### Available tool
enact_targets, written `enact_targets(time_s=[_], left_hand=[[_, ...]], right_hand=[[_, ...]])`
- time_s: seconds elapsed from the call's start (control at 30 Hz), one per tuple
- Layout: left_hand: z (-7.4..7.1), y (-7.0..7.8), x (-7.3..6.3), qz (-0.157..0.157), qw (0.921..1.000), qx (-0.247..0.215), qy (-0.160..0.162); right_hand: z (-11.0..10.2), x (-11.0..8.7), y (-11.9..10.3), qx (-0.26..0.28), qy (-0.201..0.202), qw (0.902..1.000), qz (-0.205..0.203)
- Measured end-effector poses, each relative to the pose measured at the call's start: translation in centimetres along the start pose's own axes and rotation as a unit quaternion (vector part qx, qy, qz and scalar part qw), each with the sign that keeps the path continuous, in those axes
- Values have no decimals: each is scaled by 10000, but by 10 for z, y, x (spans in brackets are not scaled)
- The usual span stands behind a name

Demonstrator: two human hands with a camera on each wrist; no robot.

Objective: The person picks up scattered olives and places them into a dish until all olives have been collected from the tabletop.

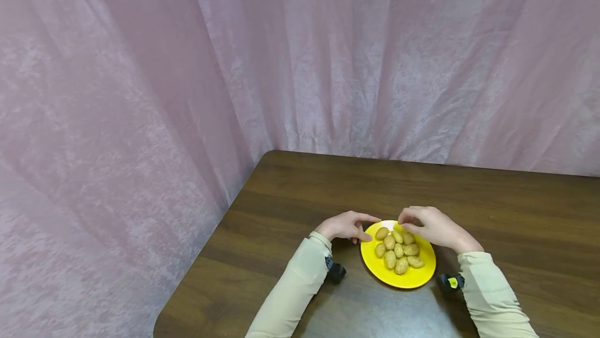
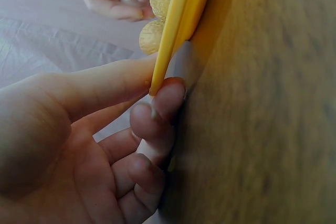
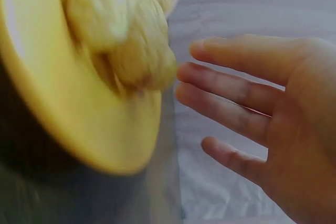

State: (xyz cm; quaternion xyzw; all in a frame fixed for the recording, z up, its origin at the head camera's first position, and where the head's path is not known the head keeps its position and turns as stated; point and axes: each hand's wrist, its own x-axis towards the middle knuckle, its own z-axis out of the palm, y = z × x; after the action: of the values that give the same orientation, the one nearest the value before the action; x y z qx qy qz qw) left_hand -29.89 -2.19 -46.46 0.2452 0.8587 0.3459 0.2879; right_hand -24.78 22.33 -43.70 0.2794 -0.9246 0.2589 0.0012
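A round yellow plate (image 1: 392, 277) lies on the table and bears a cluster of tan, oval, rough-skinned pieces (image 1: 390, 259), like small potatoes or unshelled nuts. My left hand (image 1: 346, 225) pinches the plate's left rim; in the left wrist view the thumb lies on the upper side, with curled fingers (image 2: 149, 127) below the edge. Over the far right side of the plate hovers my right hand (image 1: 435, 227), fingertips close to the nearest pieces. Seen from the right wrist, its fingers (image 3: 231, 85) are loosely extended and hold nothing, with a small gap to the pieces (image 3: 142, 45).
The brown wooden table (image 1: 290, 192) has its back edge and rounded left corner in view. A pink curtain (image 1: 328, 57) hangs behind it and along the left side. Black wrist cameras (image 1: 335, 271) sit beneath both light sleeves, close to the tabletop.
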Motion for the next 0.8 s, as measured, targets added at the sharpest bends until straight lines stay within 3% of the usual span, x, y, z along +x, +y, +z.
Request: enact_targets(time_s=[0.27, 0.5, 0.67, 0.8], left_hand=[[1, 3, -1, -201, 9997, -134, 39], [1, 5, -3, -127, 9998, -83, 85], [4, 5, -3, -103, 9999, -67, 89], [5, 5, -4, -220, 9992, -238, 220]], right_hand=[[-9, -11, 18, 299, -474, 9984, 88], [-16, -19, 26, 434, -669, 9967, 176], [-16, -28, 31, 1003, -1340, 9857, 203], [-13, -29, 30, 1240, -1603, 9788, 287]])
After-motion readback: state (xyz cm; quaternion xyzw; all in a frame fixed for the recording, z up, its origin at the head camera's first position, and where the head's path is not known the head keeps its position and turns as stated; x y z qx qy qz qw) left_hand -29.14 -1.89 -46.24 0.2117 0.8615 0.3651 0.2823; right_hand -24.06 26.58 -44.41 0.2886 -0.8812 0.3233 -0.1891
